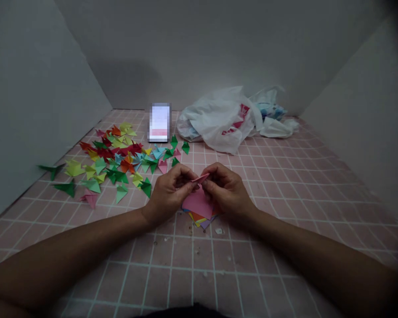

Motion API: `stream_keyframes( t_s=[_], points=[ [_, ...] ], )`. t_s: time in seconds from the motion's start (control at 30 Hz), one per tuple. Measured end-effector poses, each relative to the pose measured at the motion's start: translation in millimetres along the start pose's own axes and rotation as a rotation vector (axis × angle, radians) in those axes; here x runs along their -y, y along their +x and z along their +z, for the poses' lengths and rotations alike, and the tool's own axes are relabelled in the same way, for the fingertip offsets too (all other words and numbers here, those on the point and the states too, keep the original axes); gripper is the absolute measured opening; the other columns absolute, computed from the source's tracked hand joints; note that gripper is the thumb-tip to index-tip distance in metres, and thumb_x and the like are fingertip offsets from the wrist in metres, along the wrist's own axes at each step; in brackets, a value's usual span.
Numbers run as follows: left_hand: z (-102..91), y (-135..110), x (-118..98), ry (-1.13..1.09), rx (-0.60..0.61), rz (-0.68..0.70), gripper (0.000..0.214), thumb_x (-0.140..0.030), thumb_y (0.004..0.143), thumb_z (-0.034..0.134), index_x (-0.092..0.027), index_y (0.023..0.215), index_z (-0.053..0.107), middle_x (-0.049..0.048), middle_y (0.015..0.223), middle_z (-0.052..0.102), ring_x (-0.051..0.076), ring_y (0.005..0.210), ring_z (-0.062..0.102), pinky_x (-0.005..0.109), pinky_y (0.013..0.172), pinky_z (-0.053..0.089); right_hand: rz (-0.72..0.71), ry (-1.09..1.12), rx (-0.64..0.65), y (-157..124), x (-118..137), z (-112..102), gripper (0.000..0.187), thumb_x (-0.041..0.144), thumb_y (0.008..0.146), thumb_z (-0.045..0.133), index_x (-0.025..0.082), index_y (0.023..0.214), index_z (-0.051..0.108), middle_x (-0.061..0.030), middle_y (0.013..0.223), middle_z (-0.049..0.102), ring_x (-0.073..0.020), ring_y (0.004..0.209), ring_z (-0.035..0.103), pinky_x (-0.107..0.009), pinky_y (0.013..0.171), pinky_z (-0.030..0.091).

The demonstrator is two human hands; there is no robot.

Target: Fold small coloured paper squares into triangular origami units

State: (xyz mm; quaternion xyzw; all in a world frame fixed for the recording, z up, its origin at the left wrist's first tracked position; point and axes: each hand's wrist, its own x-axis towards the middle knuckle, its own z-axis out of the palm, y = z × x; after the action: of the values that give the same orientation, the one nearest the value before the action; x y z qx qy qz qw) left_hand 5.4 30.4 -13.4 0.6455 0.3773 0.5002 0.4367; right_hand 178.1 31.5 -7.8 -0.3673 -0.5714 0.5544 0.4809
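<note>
My left hand (pixel 168 191) and my right hand (pixel 226 189) meet over the pink tiled floor (pixel 285 185), both pinching a small folded pink paper piece (pixel 200 178) between their fingertips. Right under the hands lies a stack of coloured paper squares (pixel 198 207) with a pink sheet on top; orange, yellow and purple edges stick out below. To the left, several folded paper triangles (pixel 119 160) in green, yellow, red, blue and pink are scattered over the tiles.
A phone (pixel 159 122) with a lit screen leans against the back wall. White plastic bags (pixel 225 118) lie at the back right. Grey walls close in left, back and right. Small scraps (pixel 219 231) dot the tiles near me.
</note>
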Motion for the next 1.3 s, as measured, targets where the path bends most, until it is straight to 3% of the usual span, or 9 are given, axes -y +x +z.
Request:
stream_keyframes(
  t_s=[0.27, 0.5, 0.63, 0.8, 0.9, 1.0, 1.13, 1.3],
  points=[
    [-6.2, -1, -3, 0.324, -0.03, 0.47, 0.015, -0.004, 0.086, 0.063, -0.019, 0.088, 0.059, 0.0052, 0.091, 0.073, 0.014, 0.083, 0.071, 0.025, 0.073, 0.056, -0.225, -0.119, 0.001, -7, 1, -1, 0.007, 0.016, 0.089, 0.064, 0.022, 0.088, 0.061, 0.0044, 0.074, 0.056, -0.0075, 0.055, 0.051, -0.023, 0.052, 0.041],
    [-9.4, 0, -6, 0.442, -0.028, 0.629, 0.018, -0.003, 0.085, 0.063, -0.02, 0.088, 0.057, 0.0046, 0.092, 0.074, 0.014, 0.086, 0.072, 0.026, 0.074, 0.056, -0.364, -0.183, 0.011, -7, 1, -1, 0.008, 0.015, 0.092, 0.063, 0.022, 0.088, 0.062, 0.0036, 0.076, 0.056, -0.0077, 0.058, 0.051, -0.023, 0.054, 0.042],
    [-7.4, -3, -7, 0.364, -0.035, 0.527, 0.015, -0.005, 0.085, 0.066, -0.019, 0.087, 0.059, 0.0044, 0.088, 0.073, 0.014, 0.082, 0.072, 0.025, 0.072, 0.056, -0.345, -0.19, 0.02, -7, 1, -2, 0.007, 0.015, 0.092, 0.062, 0.022, 0.089, 0.061, 0.0039, 0.076, 0.055, -0.0075, 0.057, 0.051, -0.023, 0.054, 0.041],
    [-1.1, -4, -8, 0.025, 0.022, 0.042, 0.01, -0.022, 0.09, 0.067, -0.018, 0.088, 0.058, 0.0003, 0.071, 0.069, 0.013, 0.064, 0.07, 0.023, 0.061, 0.056, -0.217, -0.239, 0.02, -6, 4, -3, 0.004, 0.018, 0.09, 0.061, 0.019, 0.087, 0.062, 0.0019, 0.074, 0.059, -0.0101, 0.061, 0.054, -0.025, 0.057, 0.042],
    [0.2, -2, -7, -0.086, 0.068, -0.105, 0.013, -0.028, 0.091, 0.065, -0.017, 0.088, 0.059, 0.0006, 0.071, 0.07, 0.013, 0.066, 0.07, 0.023, 0.063, 0.056, -0.132, -0.211, 0.052, -4, 6, -3, 0.008, 0.019, 0.088, 0.058, 0.018, 0.082, 0.063, 0.0013, 0.072, 0.06, -0.0104, 0.062, 0.052, -0.025, 0.057, 0.04],
    [-1.0, 0, -2, 0.015, 0.085, -0.08, 0.014, -0.029, 0.091, 0.066, -0.016, 0.094, 0.063, 0.0029, 0.082, 0.071, 0.013, 0.074, 0.069, 0.023, 0.067, 0.055, -0.075, -0.2, 0.015, -2, 6, -2, 0.009, 0.019, 0.083, 0.058, 0.018, 0.074, 0.059, 0.003, 0.068, 0.054, -0.0098, 0.06, 0.047, -0.024, 0.055, 0.037],
    [-2.6, 0, 7, 0.268, 0.074, 0.124, 0.031, -0.023, 0.083, 0.074, -0.018, 0.111, 0.062, 0.0064, 0.104, 0.07, 0.016, 0.086, 0.068, 0.027, 0.075, 0.056, -0.022, -0.227, -0.026, -1, 4, 0, 0.009, 0.02, 0.079, 0.057, 0.018, 0.07, 0.056, 0.004, 0.065, 0.05, -0.0097, 0.059, 0.043, -0.024, 0.054, 0.034],
    [-2.5, -3, 8, 0.331, 0.07, 0.173, 0.023, -0.017, 0.088, 0.066, -0.018, 0.111, 0.061, 0.0054, 0.099, 0.071, 0.015, 0.084, 0.069, 0.028, 0.078, 0.056, -0.019, -0.259, -0.033, 0, 3, 0, 0.013, 0.022, 0.08, 0.056, 0.019, 0.068, 0.053, 0.0044, 0.064, 0.048, -0.0096, 0.059, 0.041, -0.024, 0.054, 0.034]
  ],
)
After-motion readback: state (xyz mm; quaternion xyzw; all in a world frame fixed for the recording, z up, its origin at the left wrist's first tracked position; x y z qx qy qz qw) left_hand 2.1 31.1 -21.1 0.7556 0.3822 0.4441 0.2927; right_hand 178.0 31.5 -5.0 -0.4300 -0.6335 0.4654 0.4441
